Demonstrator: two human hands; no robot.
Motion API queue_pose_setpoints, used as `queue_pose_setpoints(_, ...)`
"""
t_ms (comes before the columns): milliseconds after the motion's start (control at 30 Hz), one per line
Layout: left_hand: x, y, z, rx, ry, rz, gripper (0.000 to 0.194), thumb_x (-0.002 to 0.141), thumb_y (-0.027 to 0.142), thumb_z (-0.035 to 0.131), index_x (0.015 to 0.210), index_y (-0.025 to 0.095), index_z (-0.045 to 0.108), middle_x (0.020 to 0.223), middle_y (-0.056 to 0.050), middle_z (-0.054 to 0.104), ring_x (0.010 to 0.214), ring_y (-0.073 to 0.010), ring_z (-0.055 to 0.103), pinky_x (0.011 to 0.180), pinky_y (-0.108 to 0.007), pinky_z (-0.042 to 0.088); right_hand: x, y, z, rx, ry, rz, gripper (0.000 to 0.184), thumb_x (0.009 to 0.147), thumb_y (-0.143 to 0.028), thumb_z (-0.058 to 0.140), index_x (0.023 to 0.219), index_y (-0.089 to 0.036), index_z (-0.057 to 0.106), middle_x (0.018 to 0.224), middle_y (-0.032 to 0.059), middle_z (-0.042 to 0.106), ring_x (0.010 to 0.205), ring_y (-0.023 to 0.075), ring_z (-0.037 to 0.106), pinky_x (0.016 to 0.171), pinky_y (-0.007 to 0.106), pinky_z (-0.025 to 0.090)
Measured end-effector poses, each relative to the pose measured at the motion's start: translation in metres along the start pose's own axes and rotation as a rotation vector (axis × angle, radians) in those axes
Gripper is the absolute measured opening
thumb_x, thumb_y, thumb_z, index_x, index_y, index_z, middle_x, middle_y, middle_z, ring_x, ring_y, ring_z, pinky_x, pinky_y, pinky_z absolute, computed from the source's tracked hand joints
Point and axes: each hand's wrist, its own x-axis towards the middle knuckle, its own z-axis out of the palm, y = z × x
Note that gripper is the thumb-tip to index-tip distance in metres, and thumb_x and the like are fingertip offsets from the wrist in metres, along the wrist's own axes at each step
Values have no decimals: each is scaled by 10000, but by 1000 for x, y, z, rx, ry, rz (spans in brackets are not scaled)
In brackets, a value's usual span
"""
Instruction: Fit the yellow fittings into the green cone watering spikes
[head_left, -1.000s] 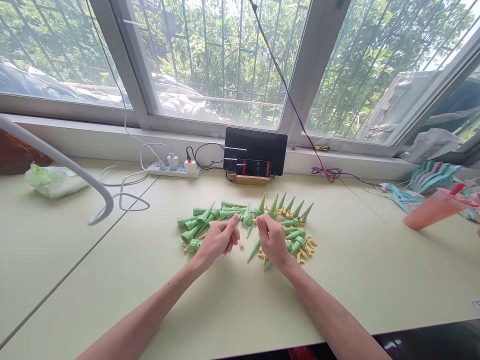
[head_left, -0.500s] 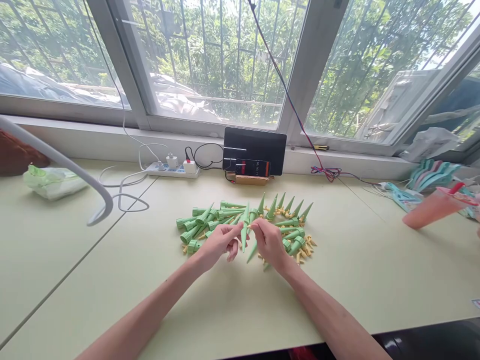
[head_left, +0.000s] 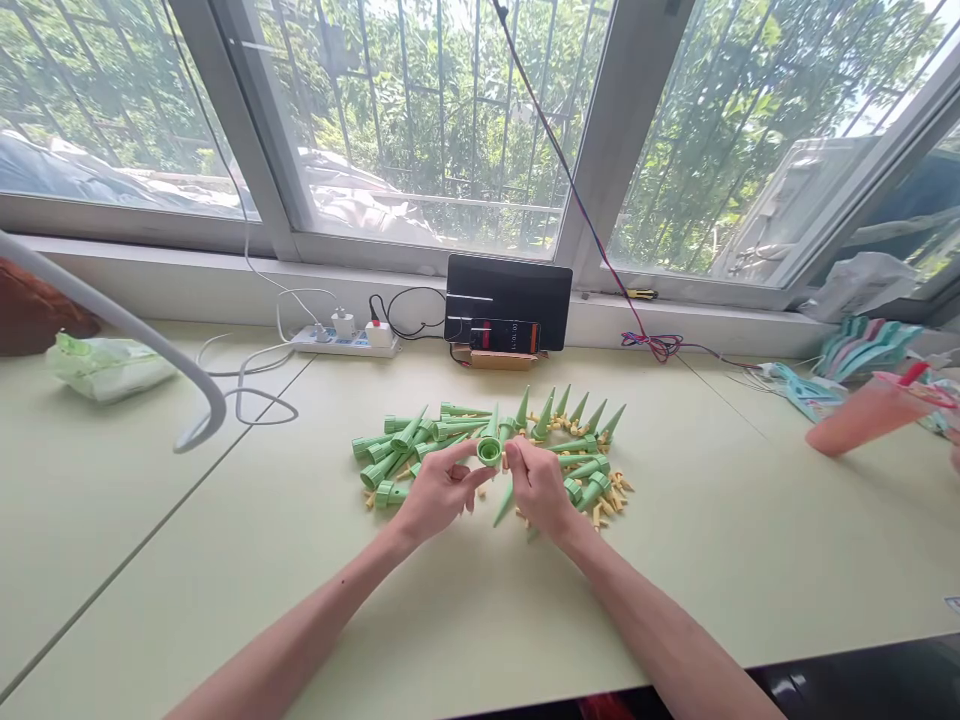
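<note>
Pale bench (head_left: 450,620) by some bright windows (head_left: 442,120), and a green cone (head_left: 489,453) is being pinched over it in the left hand (head_left: 439,492), open end facing the camera. Just beside that, a yellow peg, mostly hidden, is pinched by the right hand (head_left: 543,487). More cones (head_left: 409,432) and loose pegs (head_left: 619,484) are strewn around; a phone's (head_left: 504,336) propped behind.

Far edge of the bench (head_left: 750,560) has a black tablet (head_left: 517,285) standing up, with a phone (head_left: 496,336) turned sideways in front of it on a little tan stand (head_left: 502,361). Left along that same edge there's a white power strip (head_left: 352,346), and a pale green plastic bag (head_left: 109,368) near the far left corner. Toward the far right corner: pinkish cup (head_left: 855,420), red straw (head_left: 913,375), plus some teal stuff (head_left: 870,350) I can't make out.
</note>
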Motion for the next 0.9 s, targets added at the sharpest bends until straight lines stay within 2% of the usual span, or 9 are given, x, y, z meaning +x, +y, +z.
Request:
queue_pose_setpoints(133, -1, 2, 2, 55, 64, 40, 370, 862, 408, 623, 1137, 164, 669, 439, 61, 516, 376, -88, 469, 404, -196, 399, 0, -1, 1, 7, 6, -5, 347, 1024, -304, 330, 700, -202, 399, 603, -37, 405, 523, 104, 369, 533, 224, 302)
queue_pose_setpoints(233, -2, 5, 3, 72, 108, 15, 396, 852, 422, 632, 1151, 164, 652, 446, 58, 535, 399, -105, 514, 412, -197, 406, 0, -2, 1, 11, 40, -12, 323, 1025, -290, 332, 733, -197, 433, 614, -38, 409, 526, 103, 369, 540, 223, 303)
queue_pose_setpoints(300, -1, 6, 2, 71, 142, -22, 361, 859, 455, 615, 1053, 157, 677, 419, 57, 517, 383, -105, 509, 410, -196, 397, 0, -2, 0, 7, 76, -14, 315, 1026, -282, 331, 742, -197, 439, 611, -41, 401, 524, 104, 362, 544, 224, 303)
queue_pose_setpoints(367, 0, 7, 0, 35, 143, -68, 403, 881, 514, 561, 842, 138, 699, 393, 41, 497, 336, -86, 458, 395, -198, 371, 0, -2, -1, -7, 109, -20, 315, 1026, -276, 335, 734, -200, 427, 607, -42, 392, 524, 105, 355, 548, 226, 303)
queue_pose_setpoints(467, 3, 8, -2, -138, 19, -165, 634, 904, 625, 434, 603, 112, 651, 473, -34, 588, 301, -67, 412, 362, -213, 326, 1, -1, -2, -33, 109, -50, 315, 1024, -269, 339, 726, -203, 418, 615, -38, 390, 535, 110, 351, 553, 231, 304)
queue_pose_setpoints(567, 4, 8, -4, -315, -149, -253, 718, 905, 676, 361, 620, 92, 666, 619, -107, 677, 316, -80, 449, 349, -224, 296, 0, 0, -1, -47, 56, -99, 299, 1022, -260, 345, 744, -201, 438, 638, -28, 419, 556, 114, 372, 561, 232, 313)
queue_pose_setpoints(733, 4, 8, -5, -397, -233, -279, 679, 898, 668, 403, 692, 82, 679, 658, -123, 696, 314, -64, 429, 359, -220, 273, -1, -1, 0, -32, 10, -148, 274, 1018, -241, 353, 773, -199, 468, 666, -13, 477, 588, 118, 421, 581, 229, 339)
queue_pose_setpoints(900, 4, 10, -6, -412, -283, -253, 556, 904, 588, 465, 681, 107, 634, 410, -35, 549, 312, -81, 397, 379, -217, 297, 0, -2, -2, 0, -6, -124, 316, 1022, -240, 349, 719, -204, 431, 629, -22, 470, 556, 111, 405, 572, 226, 336)
